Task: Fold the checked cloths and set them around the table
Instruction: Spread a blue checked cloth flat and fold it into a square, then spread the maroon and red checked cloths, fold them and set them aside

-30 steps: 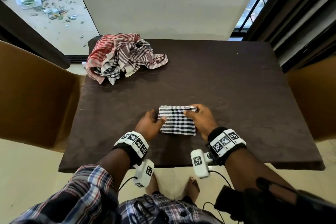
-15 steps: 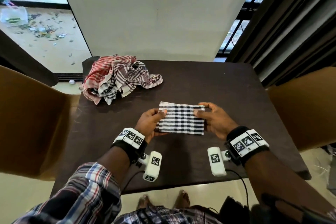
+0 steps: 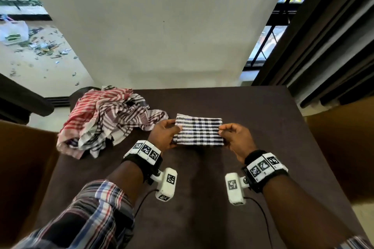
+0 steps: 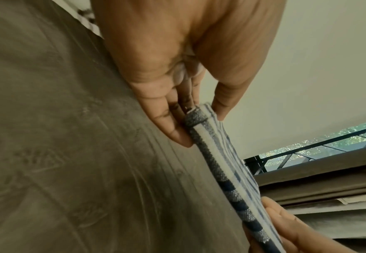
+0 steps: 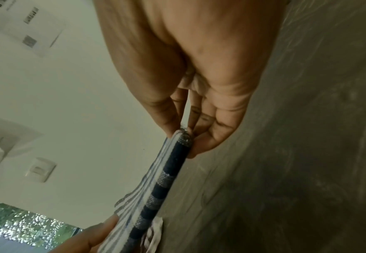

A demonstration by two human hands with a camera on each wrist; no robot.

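Note:
A folded black-and-white checked cloth [image 3: 199, 132] hangs between both hands a little above the dark brown table [image 3: 253, 119]. My left hand [image 3: 165, 134] pinches its left end, thumb on top and fingers beneath [image 4: 171, 123]. My right hand [image 3: 235, 137] pinches the right end the same way [image 5: 201, 137]. In both wrist views the cloth [image 4: 227, 172] [image 5: 167, 172] shows edge-on as a thick stack of layers, lifted off the tabletop. A heap of unfolded red, maroon and black checked cloths [image 3: 105, 119] lies at the table's far left.
Brown chair backs stand at the left [image 3: 26, 168] and right [image 3: 344, 147] of the table. A cream wall [image 3: 162, 26] rises behind the far edge, with windows on either side. The table surface [image 3: 198, 188] nearest me holds nothing but the wrist cameras' shadows.
The folded cloth lay flat near the front edge under both hands; now both hands have lifted it and carried it away from me toward the table's middle. The head view has tilted upward.

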